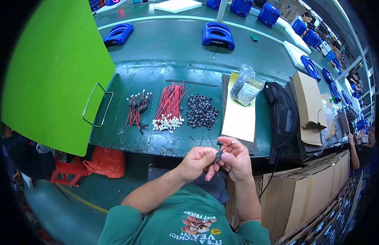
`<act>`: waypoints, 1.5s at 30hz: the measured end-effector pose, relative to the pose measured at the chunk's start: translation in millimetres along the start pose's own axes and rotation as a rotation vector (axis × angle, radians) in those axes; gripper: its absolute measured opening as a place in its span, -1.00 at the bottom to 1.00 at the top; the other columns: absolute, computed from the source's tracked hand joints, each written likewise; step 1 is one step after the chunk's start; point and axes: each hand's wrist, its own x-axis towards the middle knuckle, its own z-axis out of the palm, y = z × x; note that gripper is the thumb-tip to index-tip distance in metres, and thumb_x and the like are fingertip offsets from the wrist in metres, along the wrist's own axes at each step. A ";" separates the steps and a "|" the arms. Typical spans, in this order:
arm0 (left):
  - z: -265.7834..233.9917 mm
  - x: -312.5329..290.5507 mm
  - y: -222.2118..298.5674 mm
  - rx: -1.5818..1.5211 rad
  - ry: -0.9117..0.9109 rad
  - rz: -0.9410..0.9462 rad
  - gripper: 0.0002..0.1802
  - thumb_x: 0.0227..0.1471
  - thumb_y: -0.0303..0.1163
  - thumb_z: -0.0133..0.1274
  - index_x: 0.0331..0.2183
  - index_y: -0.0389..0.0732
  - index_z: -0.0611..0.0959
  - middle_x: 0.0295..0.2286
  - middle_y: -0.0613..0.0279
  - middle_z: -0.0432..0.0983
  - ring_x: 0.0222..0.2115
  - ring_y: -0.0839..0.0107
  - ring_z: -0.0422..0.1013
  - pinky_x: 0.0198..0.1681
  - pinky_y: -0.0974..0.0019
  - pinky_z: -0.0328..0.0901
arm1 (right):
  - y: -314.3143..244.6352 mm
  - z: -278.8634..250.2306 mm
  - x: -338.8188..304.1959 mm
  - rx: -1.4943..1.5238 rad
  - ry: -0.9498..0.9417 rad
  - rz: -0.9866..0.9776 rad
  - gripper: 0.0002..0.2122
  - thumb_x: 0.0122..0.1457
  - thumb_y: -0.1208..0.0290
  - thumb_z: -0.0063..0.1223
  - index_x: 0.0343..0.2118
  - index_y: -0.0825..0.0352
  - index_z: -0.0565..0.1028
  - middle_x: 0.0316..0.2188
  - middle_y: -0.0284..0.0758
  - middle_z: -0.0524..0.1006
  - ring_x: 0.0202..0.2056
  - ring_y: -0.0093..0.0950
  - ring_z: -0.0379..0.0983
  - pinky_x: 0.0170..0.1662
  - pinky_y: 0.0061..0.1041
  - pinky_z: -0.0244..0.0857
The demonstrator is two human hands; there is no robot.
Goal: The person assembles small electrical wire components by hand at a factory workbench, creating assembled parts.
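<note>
Just beyond the table's front edge, my left hand [196,164] pinches a small dark grey piece [218,157] between thumb and fingers. My right hand [237,161] grips the same piece from the other side. A thin red wire with a white connector [232,142] at its tip runs out past the right fingers. On the table lie a bundle of red wires with white connectors [168,120], a pile of small black hollow caps [202,111], and a smaller group of red wires bearing black lumps [138,104].
A yellow sheet [238,122] carries a plastic bag of dark parts [246,90]. A black mesh bag [281,116] and cardboard box [308,102] stand right. A green panel [55,73] with a metal handle bounds the left. Blue plastic housings [218,35] sit beyond; large cartons [303,196] are lower right.
</note>
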 end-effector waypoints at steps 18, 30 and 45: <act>-23.2 -36.5 32.0 0.255 0.244 -0.010 -0.74 0.03 -0.32 -0.06 -0.49 -0.32 0.58 -0.67 0.28 0.46 -0.84 0.72 0.18 -0.80 0.64 0.07 | 47.1 26.4 32.9 0.008 -0.220 -0.135 -0.95 -0.10 0.65 0.07 -0.50 0.46 0.48 -0.55 -0.31 0.41 -0.68 -0.66 0.25 -0.63 -0.73 0.19; -133.6 -44.1 140.7 1.518 1.220 0.033 -0.79 -0.21 -0.26 0.12 -0.60 -0.22 0.64 -0.69 0.12 0.48 -0.64 0.29 0.43 -0.51 0.27 0.30 | 54.2 29.5 23.6 -0.257 -0.065 -0.099 -0.98 -0.05 0.63 0.04 -0.56 0.45 0.47 -0.68 -0.37 0.40 -0.71 -0.69 0.26 -0.66 -0.77 0.17; -109.4 -8.4 111.3 1.684 0.877 -0.004 -0.81 -0.24 -0.30 0.09 -0.58 -0.24 0.61 -0.62 0.07 0.49 -0.53 0.18 0.44 -0.43 0.21 0.30 | 63.7 20.4 16.6 -0.314 0.001 -0.082 -0.88 0.06 0.53 -0.06 -0.53 0.45 0.46 -0.65 -0.32 0.45 -0.74 -0.70 0.23 -0.69 -0.77 0.13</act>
